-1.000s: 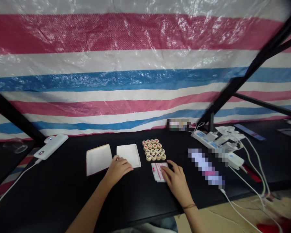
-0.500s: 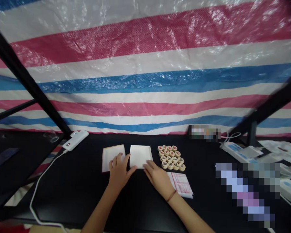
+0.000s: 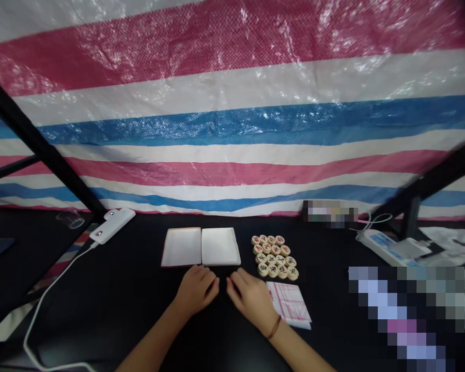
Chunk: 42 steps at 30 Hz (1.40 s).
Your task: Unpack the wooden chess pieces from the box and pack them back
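My left hand (image 3: 197, 290) rests on the black table, fingers loosely curled together with nothing visible in them. It lies just in front of the left box half (image 3: 182, 248), which is white inside with a dark red front edge. Close against that stands the right box half (image 3: 219, 247), white and open-topped. My right hand (image 3: 252, 299) is also curled on the table, its fingertips just short of the right half. Beside it lies a folded sheet with red lines (image 3: 292, 305). Chinese chess pieces (image 3: 271, 260) sit in tight rows beyond the sheet, red characters at the back and black in front.
A white power strip (image 3: 113, 226) with a cable lies at the back left. Another power strip (image 3: 387, 245) and crumpled white plastic (image 3: 445, 237) are at the right. A blurred-out box (image 3: 329, 213) stands at the back. Striped sheeting (image 3: 232, 170) hangs behind the table.
Both hands have drawn back off the box halves toward me and curled their fingers. The two halves, apart before, now stand side by side and squared up.
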Motion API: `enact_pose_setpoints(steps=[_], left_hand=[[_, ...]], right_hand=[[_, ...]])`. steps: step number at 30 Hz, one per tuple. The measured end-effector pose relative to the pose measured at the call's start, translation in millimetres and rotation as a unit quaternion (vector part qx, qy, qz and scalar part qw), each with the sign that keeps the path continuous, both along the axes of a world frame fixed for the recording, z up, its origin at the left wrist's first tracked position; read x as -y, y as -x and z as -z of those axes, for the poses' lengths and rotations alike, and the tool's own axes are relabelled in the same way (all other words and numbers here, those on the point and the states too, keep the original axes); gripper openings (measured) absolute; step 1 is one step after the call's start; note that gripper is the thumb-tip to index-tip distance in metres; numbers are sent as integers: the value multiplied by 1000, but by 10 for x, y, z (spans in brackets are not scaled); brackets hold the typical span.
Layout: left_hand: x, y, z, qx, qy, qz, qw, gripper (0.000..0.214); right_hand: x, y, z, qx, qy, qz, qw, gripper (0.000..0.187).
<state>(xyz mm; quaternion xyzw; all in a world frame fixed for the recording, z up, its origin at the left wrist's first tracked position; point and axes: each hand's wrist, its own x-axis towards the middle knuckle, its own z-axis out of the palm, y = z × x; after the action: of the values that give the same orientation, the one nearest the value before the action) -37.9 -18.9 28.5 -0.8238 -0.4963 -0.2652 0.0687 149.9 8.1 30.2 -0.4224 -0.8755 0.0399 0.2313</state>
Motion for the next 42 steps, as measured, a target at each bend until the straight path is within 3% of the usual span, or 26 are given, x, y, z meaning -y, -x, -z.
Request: enact_pose_setpoints(steps=[3, 9, 42], left_hand=[[-1, -66, 64, -38, 65, 34, 997, 23], [-30, -137, 98, -16, 140, -27, 990, 22], [-38, -134, -48, 65, 266, -44, 961, 26]], right_hand=[[41, 54, 88, 34, 25, -25, 999, 20], [-38, 112, 85, 56, 73, -10, 996, 15], [-11, 86, 97, 26, 98, -12, 995, 16]])
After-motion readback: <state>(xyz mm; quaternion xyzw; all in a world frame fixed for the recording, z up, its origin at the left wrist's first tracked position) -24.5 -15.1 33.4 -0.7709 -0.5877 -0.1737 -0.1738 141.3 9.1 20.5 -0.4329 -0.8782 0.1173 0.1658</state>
